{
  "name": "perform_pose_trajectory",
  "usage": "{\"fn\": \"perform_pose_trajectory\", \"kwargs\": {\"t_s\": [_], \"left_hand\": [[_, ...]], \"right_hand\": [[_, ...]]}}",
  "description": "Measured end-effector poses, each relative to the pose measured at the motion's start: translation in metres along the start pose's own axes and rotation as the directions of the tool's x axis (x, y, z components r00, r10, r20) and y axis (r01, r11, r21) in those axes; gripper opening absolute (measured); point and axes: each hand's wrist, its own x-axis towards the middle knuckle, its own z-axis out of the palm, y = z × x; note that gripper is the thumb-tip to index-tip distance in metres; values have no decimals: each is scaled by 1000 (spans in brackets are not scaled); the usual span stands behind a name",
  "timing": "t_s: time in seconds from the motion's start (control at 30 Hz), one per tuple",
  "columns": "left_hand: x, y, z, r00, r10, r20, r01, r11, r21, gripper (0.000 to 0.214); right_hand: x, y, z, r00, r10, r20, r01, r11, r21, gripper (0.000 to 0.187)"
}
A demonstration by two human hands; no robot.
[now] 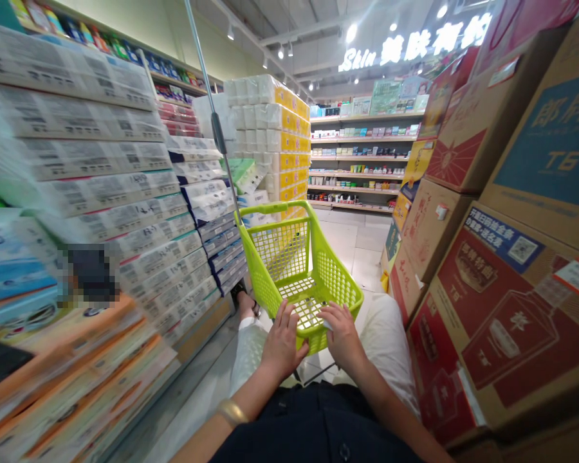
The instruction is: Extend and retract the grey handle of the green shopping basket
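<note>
1. The left hand (282,342) reaches forward from a bent arm with a gold bangle (231,411) at the wrist. Its fingers are curled over the near rim of the green basket (335,280), with the thumb outside: a closed hold on the rim.
2. The right hand (342,335) sits just beside it on the same rim, fingers hooked over the edge and gripping it too. A small white bit shows under the fingertips, but I cannot tell what it is.
3. The green basket stands low on the floor between the person's white-trousered knees, in the middle of the aisle. Its mesh bottom is bare.
4. A metal pull handle (219,132) rises from the basket's far left corner, tilted up and to the left.
5. The passage is tight: stacked tissue packs (125,193) crowd the left and cardboard boxes (506,302) wall the right.
6. Ahead are a tower of toilet rolls (265,122) and far shelves (361,157).
</note>
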Motion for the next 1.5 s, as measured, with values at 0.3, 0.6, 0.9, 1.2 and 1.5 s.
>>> {"fn": "perform_pose_trajectory", "kwargs": {"t_s": [0.3, 0.6, 0.9, 1.2, 1.5], "left_hand": [[0, 0, 1, 1000, -4, -5, 4, 1000, -24, 44], [0, 0, 3, 1000, -19, -5, 19, 999, -35, 44], [4, -3, 1, 1000, -3, 9, 3, 999, -53, 47], [9, -5, -4, 999, 15, 31, -12, 996, -94, 48], [14, -7, -8, 997, 18, 78, -11, 996, -93, 48]], "right_hand": [[0, 6, -2, 998, 38, -40, -40, 998, -39, 52], [7, 24, -13, 994, 81, -75, -90, 988, -126, 48], [9, 15, -18, 995, 84, -51, -91, 985, -147, 47], [12, 20, -21, 995, 95, -11, -96, 985, -145, 41], [13, 20, -22, 997, 78, -8, -79, 985, -156, 40]]}}
